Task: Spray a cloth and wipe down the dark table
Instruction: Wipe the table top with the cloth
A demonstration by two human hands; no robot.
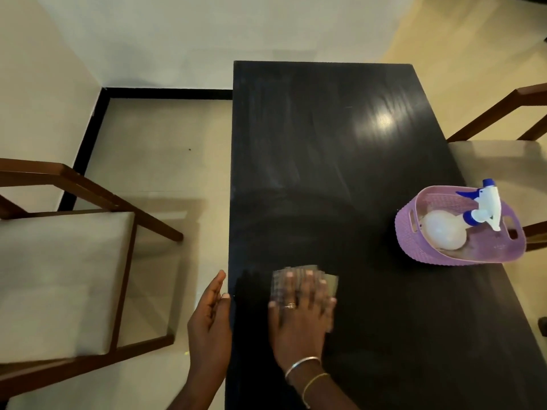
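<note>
— That table [340, 173], what's the finish?
— Dark wood, smooth, glossy where the light hits, smeary and dull elsewhere.
— And the basket [426, 250]?
— Purple plastic, woven-textured. The spray bottle [444, 233] in it is cloudy plastic.
— The chair [59, 276]?
— Brown wooden frame, matt pale seat pad.

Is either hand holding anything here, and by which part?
Right hand presses flat on the cloth, covering its near part, not gripping. Left hand holds nothing.

Right hand [302, 306] lies flat, palm down, fingers spread and pointing away, a ring on one finger and two bangles at the wrist. Left hand [211, 318] hangs just beside it, open and turned on edge, fingers together, thumb up, gripping nothing.
</note>
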